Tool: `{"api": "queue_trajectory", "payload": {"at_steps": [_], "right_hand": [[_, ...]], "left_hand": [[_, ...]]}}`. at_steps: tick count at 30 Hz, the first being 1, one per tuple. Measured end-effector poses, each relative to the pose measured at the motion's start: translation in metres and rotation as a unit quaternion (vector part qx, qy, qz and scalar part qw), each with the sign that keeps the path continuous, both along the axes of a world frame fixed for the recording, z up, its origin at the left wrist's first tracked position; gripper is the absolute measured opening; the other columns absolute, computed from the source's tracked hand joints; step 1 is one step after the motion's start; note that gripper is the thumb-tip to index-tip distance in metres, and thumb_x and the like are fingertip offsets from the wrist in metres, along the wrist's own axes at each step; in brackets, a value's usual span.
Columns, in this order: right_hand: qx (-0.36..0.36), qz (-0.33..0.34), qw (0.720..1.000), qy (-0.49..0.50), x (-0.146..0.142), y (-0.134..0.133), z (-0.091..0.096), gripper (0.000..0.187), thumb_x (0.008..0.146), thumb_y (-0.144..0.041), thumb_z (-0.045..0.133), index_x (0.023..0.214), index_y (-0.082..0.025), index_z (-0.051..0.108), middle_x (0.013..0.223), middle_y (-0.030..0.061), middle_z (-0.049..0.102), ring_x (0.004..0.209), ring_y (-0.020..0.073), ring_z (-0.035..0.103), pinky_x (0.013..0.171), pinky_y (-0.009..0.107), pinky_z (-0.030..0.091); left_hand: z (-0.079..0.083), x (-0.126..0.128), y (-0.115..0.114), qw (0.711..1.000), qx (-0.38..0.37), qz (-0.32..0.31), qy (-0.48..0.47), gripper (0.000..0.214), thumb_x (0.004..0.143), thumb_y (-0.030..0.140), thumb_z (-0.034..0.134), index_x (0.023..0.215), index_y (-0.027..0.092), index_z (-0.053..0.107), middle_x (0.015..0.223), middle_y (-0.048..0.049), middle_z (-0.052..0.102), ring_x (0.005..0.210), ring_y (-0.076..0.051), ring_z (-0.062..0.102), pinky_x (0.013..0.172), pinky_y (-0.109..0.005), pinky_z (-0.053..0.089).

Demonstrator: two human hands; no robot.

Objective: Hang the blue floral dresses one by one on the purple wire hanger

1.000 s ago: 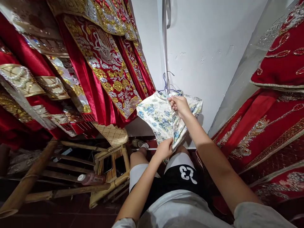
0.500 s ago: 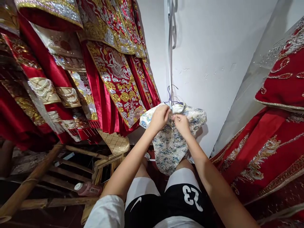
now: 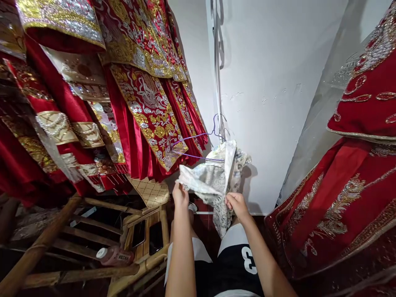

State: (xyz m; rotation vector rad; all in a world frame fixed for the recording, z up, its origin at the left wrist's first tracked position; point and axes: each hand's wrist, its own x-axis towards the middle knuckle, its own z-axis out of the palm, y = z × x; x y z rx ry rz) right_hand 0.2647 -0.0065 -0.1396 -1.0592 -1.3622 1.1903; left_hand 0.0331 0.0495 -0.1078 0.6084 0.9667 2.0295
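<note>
A pale shirt (image 3: 213,177) with a blue floral print hangs partly off a purple wire hanger (image 3: 198,135). The hanger's left arm is bare, and the shirt's right side still covers the other arm. My left hand (image 3: 181,194) grips the shirt's left edge, pulled out to the side. Lower down, my right hand (image 3: 236,203) is closed on the front edge of the cloth. The front stands open between my hands, so the inside shows. Above, the hanger's hook is at a metal pole (image 3: 218,74) by the white wall.
Red embroidered garments (image 3: 148,111) hang close on the left, and a red beaded gown (image 3: 346,198) on the right. At lower left stands a bamboo chair (image 3: 148,247) with two dark phones (image 3: 155,238) and a pink bottle (image 3: 115,256) on it.
My hands have moved from the collar down and apart. The shirt's front has opened and its left side has come off the hanger, which now tilts out to the left.
</note>
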Motion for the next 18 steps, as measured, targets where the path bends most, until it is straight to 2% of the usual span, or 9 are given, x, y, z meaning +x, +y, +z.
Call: {"api": "queue_trajectory", "payload": {"at_steps": [2,4,6,8,11,13,15,17,18], "right_hand": [[-0.031,0.065,0.997,-0.027,0.009,-0.002,-0.008,0.033,0.071,-0.04,0.067,0.047,-0.02,0.059,0.035,-0.0029,0.044,0.037,0.0107,0.037,0.042,0.024,0.028],[-0.057,0.108,0.991,-0.047,0.02,-0.001,-0.011,0.029,0.066,-0.04,0.075,0.05,-0.018,0.066,0.037,-0.0009,0.051,0.037,0.012,0.042,0.04,0.024,0.03],[-0.064,0.099,0.992,-0.045,0.027,0.003,-0.009,0.033,0.068,-0.049,0.078,0.06,-0.017,0.071,0.047,0.0012,0.06,0.042,0.0135,0.048,0.042,0.024,0.034],[-0.054,0.06,0.996,-0.024,0.026,0.009,-0.005,0.043,0.074,-0.062,0.072,0.074,-0.019,0.074,0.062,0.0034,0.068,0.054,0.0152,0.055,0.049,0.026,0.041],[-0.045,0.02,0.998,0.027,0.016,0.015,0.005,0.06,0.078,-0.079,0.057,0.085,-0.022,0.073,0.083,0.0067,0.073,0.079,0.02,0.066,0.068,0.03,0.052],[-0.067,0.028,0.994,0.078,0.008,0.015,0.014,0.069,0.08,-0.087,0.045,0.083,-0.022,0.071,0.084,0.0085,0.074,0.089,0.0236,0.069,0.076,0.033,0.055],[-0.099,0.053,0.987,0.117,0.005,0.013,0.022,0.074,0.082,-0.088,0.035,0.077,-0.022,0.069,0.076,0.0102,0.072,0.086,0.0268,0.07,0.072,0.037,0.057],[-0.119,0.079,0.982,0.124,0.006,0.011,0.028,0.067,0.083,-0.084,0.04,0.07,-0.023,0.065,0.067,0.0102,0.069,0.078,0.0284,0.071,0.067,0.039,0.057],[-0.119,0.088,0.982,0.116,0.007,0.011,0.03,0.06,0.082,-0.08,0.048,0.068,-0.023,0.063,0.063,0.0091,0.067,0.074,0.028,0.07,0.065,0.039,0.057]], "left_hand": [[-0.023,0.015,-0.016,0.999,-0.004,-0.025,-0.025,0.022,0.085,0.037,0.063,0.076,0.02,0.052,0.068,-0.0011,0.057,0.071,-0.016,0.061,0.072,-0.028,0.049],[-0.032,0.025,-0.027,0.998,0.006,-0.052,-0.039,0.024,0.08,0.04,0.068,0.076,0.02,0.055,0.072,-0.0024,0.06,0.075,-0.018,0.063,0.076,-0.031,0.05],[-0.027,0.032,-0.035,0.996,0.023,-0.076,-0.042,0.023,0.077,0.039,0.07,0.077,0.019,0.056,0.076,-0.0024,0.061,0.077,-0.018,0.063,0.079,-0.032,0.051],[-0.015,0.04,-0.043,0.993,0.041,-0.102,-0.034,0.022,0.076,0.037,0.07,0.077,0.019,0.057,0.08,-0.0029,0.062,0.079,-0.018,0.063,0.081,-0.032,0.052],[0.003,0.061,-0.061,0.973,0.075,-0.204,0.077,0.026,0.08,0.043,0.067,0.077,0.019,0.057,0.09,-0.0065,0.066,0.085,-0.022,0.064,0.082,-0.035,0.053],[0.013,0.078,-0.077,0.924,0.101,-0.297,0.221,0.031,0.085,0.05,0.063,0.078,0.02,0.06,0.097,-0.009,0.069,0.093,-0.026,0.065,0.087,-0.039,0.053],[0.022,0.091,-0.093,0.854,0.122,-0.357,0.357,0.031,0.091,0.049,0.06,0.082,0.02,0.065,0.104,-0.0101,0.072,0.106,-0.029,0.065,0.099,-0.042,0.05],[0.033,0.096,-0.105,0.799,0.143,-0.372,0.451,0.024,0.095,0.042,0.059,0.086,0.021,0.069,0.111,-0.0097,0.073,0.116,-0.029,0.064,0.107,-0.042,0.045],[0.038,0.095,-0.108,0.785,0.156,-0.364,0.477,0.021,0.096,0.037,0.058,0.089,0.022,0.071,0.113,-0.0093,0.073,0.118,-0.028,0.063,0.109,-0.042,0.044]]}}
